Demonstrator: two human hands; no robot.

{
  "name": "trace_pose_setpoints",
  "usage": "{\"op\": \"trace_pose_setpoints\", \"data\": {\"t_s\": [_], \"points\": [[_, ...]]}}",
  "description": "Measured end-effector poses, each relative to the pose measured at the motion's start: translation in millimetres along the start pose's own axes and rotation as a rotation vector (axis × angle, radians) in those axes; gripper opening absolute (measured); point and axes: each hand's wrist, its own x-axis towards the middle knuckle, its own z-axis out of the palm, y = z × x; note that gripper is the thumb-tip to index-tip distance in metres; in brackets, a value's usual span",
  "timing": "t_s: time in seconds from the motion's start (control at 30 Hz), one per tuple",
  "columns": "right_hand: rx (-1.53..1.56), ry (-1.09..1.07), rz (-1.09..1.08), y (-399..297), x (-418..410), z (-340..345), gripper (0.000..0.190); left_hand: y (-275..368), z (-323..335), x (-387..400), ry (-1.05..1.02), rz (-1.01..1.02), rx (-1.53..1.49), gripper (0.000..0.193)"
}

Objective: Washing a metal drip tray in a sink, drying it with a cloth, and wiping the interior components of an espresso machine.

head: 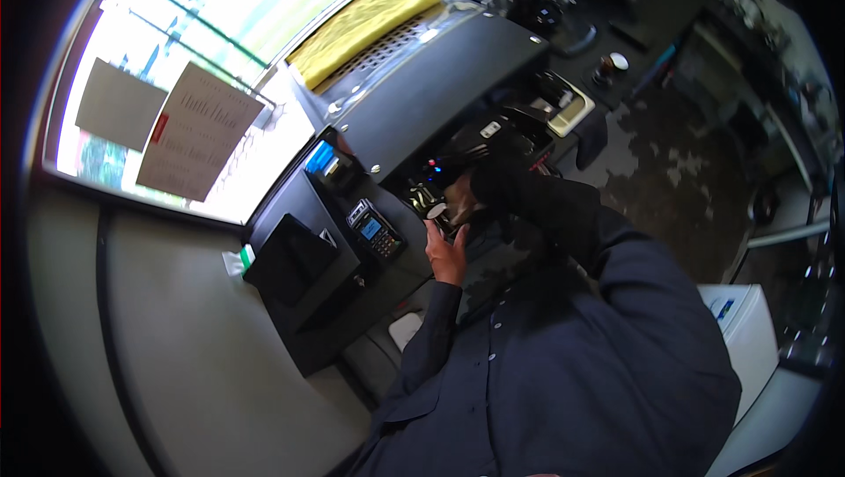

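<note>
My left hand (447,256) is raised at the counter's edge, thumb and fingers around a small dark vessel with a pale round top (437,211). Close against that vessel is my right hand (462,198), blurred and partly covered by its dark sleeve. Whether its fingers grip anything cannot be made out. Just beyond both hands are shiny metal fittings (422,196) beneath the front of a large dark espresso machine (455,91). Small red and blue lights glow there.
A folded yellow cloth (363,33) lies on the machine. A card payment terminal (374,229) and a black tablet (290,259) stand left. Right are a pale-rimmed container (574,114) and a dark counter (667,21). Papers (198,130) hang at the window.
</note>
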Motion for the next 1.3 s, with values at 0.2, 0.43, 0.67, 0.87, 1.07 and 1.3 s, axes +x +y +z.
{"op": "trace_pose_setpoints", "data": {"t_s": [0.2,0.43,0.67,0.87,1.07,1.3], "points": [[-0.011,0.225,0.1,-7.6,-30.1,-39.8,0.032,-15.1,2.0,1.6,0.015,0.034,-0.011,0.099],[0.122,0.541,0.02,-13.6,-2.9,50.6,0.033,5.9,-20.8,3.0,-0.046,-0.07,-0.093,0.097],[-0.33,0.091,0.608,21.2,-22.3,-15.3,0.035,1.4,-14.2,-2.2,0.032,0.006,0.025,0.099],[-0.331,0.128,0.267,37.8,28.9,31.8,0.032,-6.9,-17.0,-6.7,0.041,-0.006,0.038,0.099],[-0.319,0.12,-0.037,123.8,-8.7,8.2,0.029,-3.8,-12.3,-7.2,0.011,-0.002,-0.012,0.097],[-0.23,0.03,-0.096,-12.7,16.7,26.8,0.032,-20.2,-19.7,-16.0,0.084,0.011,-0.025,0.097]]}}
